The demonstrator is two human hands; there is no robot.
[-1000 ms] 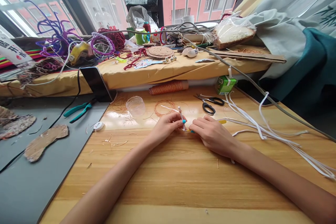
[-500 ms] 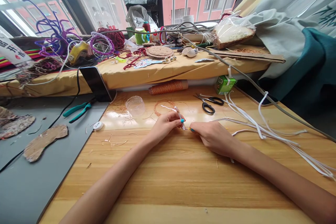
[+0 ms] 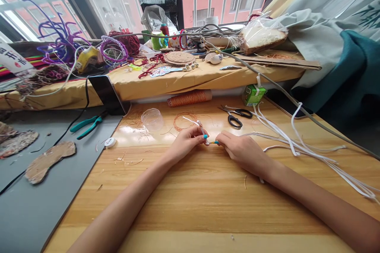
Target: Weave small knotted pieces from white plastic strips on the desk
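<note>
My left hand (image 3: 190,140) pinches a narrow white cord piece (image 3: 204,131) between thumb and fingers. A pale loose end of it sticks out at the upper left. My right hand (image 3: 237,148) is closed on a thin tool with a yellow shaft (image 3: 212,142), its tip meeting the lower end of the white piece. Most of that tool is hidden in the fingers, so its kind cannot be told. Just beyond my left hand lies a coil of copper-coloured wire (image 3: 179,121). Black-handled scissors (image 3: 236,118) lie beyond my right hand.
White cords (image 3: 282,136) trail across the right side from near a green drink carton (image 3: 254,94). A clear round tub (image 3: 152,119), a wire spool (image 3: 190,98) and a white cap (image 3: 110,142) stand around. Teal pliers (image 3: 86,125) lie left on the grey mat (image 3: 59,197). The cloth-covered ledge behind is cluttered.
My right hand has turned and its fingers have shifted slightly upward, raising the thin tool a little. My left hand keeps its grip on the white piece, almost still.
</note>
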